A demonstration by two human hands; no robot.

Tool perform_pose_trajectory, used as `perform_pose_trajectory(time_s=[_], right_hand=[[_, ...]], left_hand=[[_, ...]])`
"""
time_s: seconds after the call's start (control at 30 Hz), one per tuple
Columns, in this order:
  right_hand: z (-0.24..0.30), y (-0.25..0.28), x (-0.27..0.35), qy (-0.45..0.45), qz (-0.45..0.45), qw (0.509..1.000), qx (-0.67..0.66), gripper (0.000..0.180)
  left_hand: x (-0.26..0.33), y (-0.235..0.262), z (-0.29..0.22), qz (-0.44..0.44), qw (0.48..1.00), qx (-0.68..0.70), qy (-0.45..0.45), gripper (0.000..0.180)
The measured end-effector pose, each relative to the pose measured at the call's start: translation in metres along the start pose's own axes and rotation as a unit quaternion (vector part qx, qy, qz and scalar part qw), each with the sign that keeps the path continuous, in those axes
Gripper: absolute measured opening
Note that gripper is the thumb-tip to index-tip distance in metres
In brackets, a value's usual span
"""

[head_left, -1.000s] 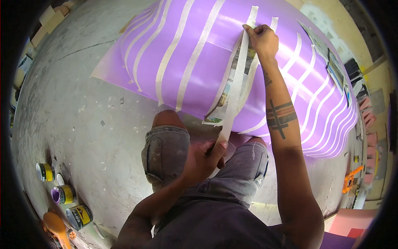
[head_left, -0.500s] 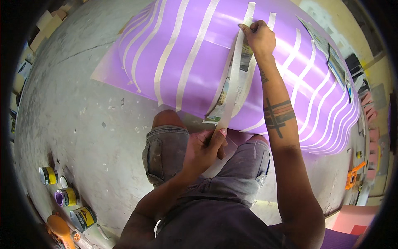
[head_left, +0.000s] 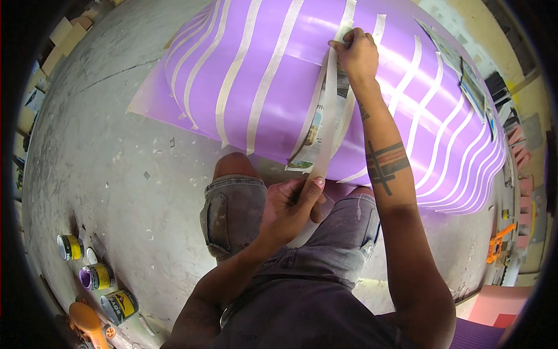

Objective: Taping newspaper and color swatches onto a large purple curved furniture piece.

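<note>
A large, glossy purple rounded form [head_left: 302,87] fills the upper middle, crossed by pale strips of masking tape. My left hand [head_left: 293,206] is closed in a pinch on the lower end of a long masking tape strip [head_left: 330,110], above my knees. Higher up, my right hand [head_left: 357,55], fingers bent, pinches the strip at its upper end against the purple surface. Between the two hands the strip runs taut over a piece of newspaper [head_left: 314,136], which lies between two taped lines. Its lower edge sticks out near the form's bottom rim.
Several paint tins [head_left: 119,306] stand on the grey floor [head_left: 133,192] at the lower left, beside an orange power tool [head_left: 87,319]. More paper sheets [head_left: 472,90] are taped on the form's right side. An orange tool [head_left: 499,243] lies at the far right, near pink blocks [head_left: 525,203].
My right hand has shifted slightly left at the strip's upper end. My left hand has moved a little right and up, bringing the strip's lower end with it.
</note>
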State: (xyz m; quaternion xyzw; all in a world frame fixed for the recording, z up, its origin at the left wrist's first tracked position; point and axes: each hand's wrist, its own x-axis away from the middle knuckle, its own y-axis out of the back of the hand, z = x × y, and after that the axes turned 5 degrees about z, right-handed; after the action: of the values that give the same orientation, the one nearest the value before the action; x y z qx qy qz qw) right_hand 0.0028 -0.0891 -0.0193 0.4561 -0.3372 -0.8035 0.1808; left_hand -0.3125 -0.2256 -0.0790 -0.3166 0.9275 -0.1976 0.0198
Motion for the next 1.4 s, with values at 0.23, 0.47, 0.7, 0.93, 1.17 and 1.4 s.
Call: perform_pose_trajectory(time_s=[0.23,0.47,0.7,0.93,1.17,1.4], right_hand=[[-0.001,-0.004,0.008,0.016,-0.005,1.0,-0.007,0.042],[0.002,-0.005,0.019,0.014,0.006,1.0,0.025,0.034],[0.004,-0.006,0.021,0.023,0.007,0.999,0.044,0.033],[0.002,-0.011,0.025,0.027,0.013,0.998,0.054,0.033],[0.0,-0.011,0.028,0.036,0.024,0.997,0.059,0.032],[0.0,-0.013,0.038,0.038,0.034,0.997,0.052,0.031]], left_hand=[[0.0,-0.005,-0.005,-0.011,1.0,0.0,0.007,0.037],[-0.007,-0.005,-0.006,-0.041,0.999,-0.001,0.008,0.042],[-0.011,-0.001,-0.001,-0.043,0.999,0.017,-0.007,0.041],[-0.012,-0.003,-0.005,-0.039,0.999,0.005,-0.001,0.04],[-0.014,-0.002,-0.002,-0.034,0.999,0.011,-0.007,0.04],[-0.019,0.002,0.0,-0.036,0.999,-0.039,0.006,0.042]])
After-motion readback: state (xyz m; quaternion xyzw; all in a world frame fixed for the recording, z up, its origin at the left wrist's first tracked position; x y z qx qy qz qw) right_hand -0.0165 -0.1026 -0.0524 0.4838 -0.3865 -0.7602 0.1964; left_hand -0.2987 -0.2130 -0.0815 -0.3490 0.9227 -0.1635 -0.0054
